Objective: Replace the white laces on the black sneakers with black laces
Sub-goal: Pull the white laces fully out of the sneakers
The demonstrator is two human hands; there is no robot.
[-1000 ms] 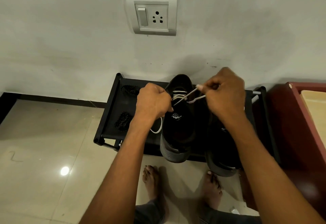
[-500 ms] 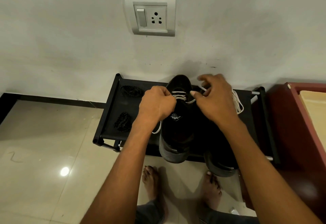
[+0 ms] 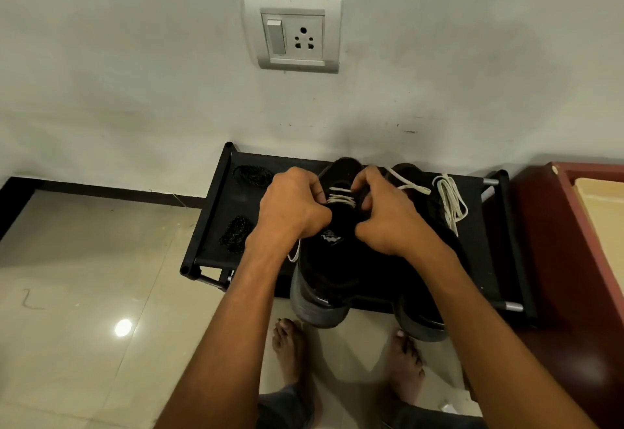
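In the head view, the left sneaker (image 3: 332, 259) stands at the centre of the frame on the black rack (image 3: 216, 209), its long axis running from the wall down toward the person, toe nearest the feet. Both hands sit directly over its eyelets: the left hand (image 3: 293, 207) and the right hand (image 3: 385, 212) have curled fingers pinching the white lace (image 3: 339, 196), equally near. Two black laces (image 3: 251, 174) lie coiled at the left of the rack.

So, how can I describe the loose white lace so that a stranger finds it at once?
Below the wall socket stands a black rack holding two sneakers. The loose white lace lies bunched near the rack's right end, beside the right sneaker. Unlike the two black lace bundles at the left, it is white.
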